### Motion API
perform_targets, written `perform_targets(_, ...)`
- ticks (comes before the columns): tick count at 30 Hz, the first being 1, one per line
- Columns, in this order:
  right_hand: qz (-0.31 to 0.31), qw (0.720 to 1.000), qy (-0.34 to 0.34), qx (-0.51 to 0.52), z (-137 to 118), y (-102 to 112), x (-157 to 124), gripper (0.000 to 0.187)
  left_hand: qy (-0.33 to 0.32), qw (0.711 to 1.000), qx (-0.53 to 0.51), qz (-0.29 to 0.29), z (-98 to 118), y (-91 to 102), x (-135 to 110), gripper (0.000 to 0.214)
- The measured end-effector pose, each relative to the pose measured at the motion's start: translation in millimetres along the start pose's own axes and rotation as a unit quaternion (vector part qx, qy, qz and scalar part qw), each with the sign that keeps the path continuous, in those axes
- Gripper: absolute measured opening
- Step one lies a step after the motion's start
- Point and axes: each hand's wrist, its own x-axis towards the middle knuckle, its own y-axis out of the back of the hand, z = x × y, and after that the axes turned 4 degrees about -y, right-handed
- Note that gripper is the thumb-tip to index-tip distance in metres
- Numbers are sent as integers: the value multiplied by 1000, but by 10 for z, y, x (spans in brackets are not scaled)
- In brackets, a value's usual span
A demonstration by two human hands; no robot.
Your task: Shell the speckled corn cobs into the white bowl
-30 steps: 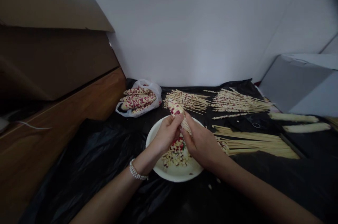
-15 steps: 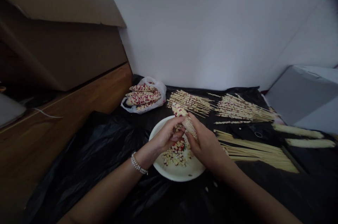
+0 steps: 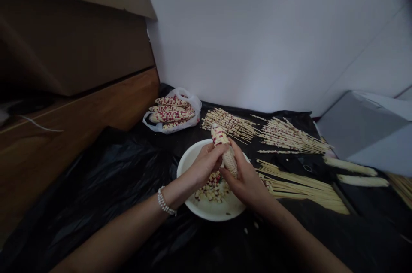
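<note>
Over a white bowl [image 3: 215, 216], both hands grip one corn cob [image 3: 220, 134]. Its upper end carries cream and dark red kernels; lower down the cob is stripped bare. My right hand [image 3: 245, 178] is wrapped round the bare lower part. From the left side, my left hand [image 3: 208, 162] presses its thumb against the cob beside the kernels, its other fingers partly hidden. Loose kernels [image 3: 210, 191] lie in the bowl below, with something red and green partly covered among them.
Behind the bowl, a plastic bag [image 3: 194, 105] holds several corn cobs. Kernel-threaded skewers [image 3: 286, 135] lie in two piles at the back. Bare sticks [image 3: 305, 189] and two stripped cobs [image 3: 363, 180] are on the right. Black plastic sheeting [image 3: 128, 170] covers the surface. A cardboard box [image 3: 80, 45] stands left.
The cob has turned more upright, and my left hand's fingers have shifted along it. The whole view has tilted and moved slightly.
</note>
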Motion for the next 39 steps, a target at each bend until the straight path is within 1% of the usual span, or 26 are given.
perform_targets(4, -30, 997, -39, 57, -37, -21, -39, 74, 2, 999, 18, -33, -4, 46, -10, 25)
perform_targets(8, -37, 989, -72, 124, -63, -28, -55, 73, 25, 998, 13, -59, 6, 76, 4, 27)
perform_targets(10, -55, 975, -120, 178, -90, -22, -44, 75, 31, 997, 6, -63, 23, 83, 11, 27)
perform_targets(13, -106, 935, -199, 274, -138, 1, -12, 78, 55, 996, -16, -68, 56, 104, 19, 25)
perform_targets(15, -109, 919, -212, 315, -161, 22, 8, 79, 83, 992, -40, -85, 83, 121, 25, 25)
perform_targets(17, -94, 918, -204, 326, -169, 38, 15, 79, 94, 988, -57, -109, 115, 127, 26, 22)
perform_targets(18, -90, 922, -200, 319, -167, 41, 12, 79, 90, 987, -61, -118, 131, 123, 23, 22)
perform_targets(20, -81, 937, -185, 283, -153, 37, -4, 79, 68, 989, -58, -116, 153, 100, 11, 27)
perform_targets(23, -34, 971, -139, 193, -114, 3, -40, 78, 39, 996, -20, -83, 147, 43, -17, 39)
perform_targets(26, 9, 989, -91, 116, -81, -32, -65, 76, 11, 998, 22, -62, 111, -7, -43, 38)
perform_targets(28, 19, 994, -69, 81, -71, -40, -70, 75, -11, 998, 44, -51, 94, -24, -52, 35)
perform_targets(31, 17, 999, -38, 33, -66, -37, -69, 76, -33, 996, 73, -42, 88, -23, -53, 30)
perform_targets(35, 11, 999, 6, -37, -52, -35, -72, 76, -23, 995, 73, -63, 88, 16, -42, 21)
perform_targets(39, 4, 998, 2, -63, -26, -43, -75, 77, -9, 993, 69, -99, 79, 63, -26, 21)
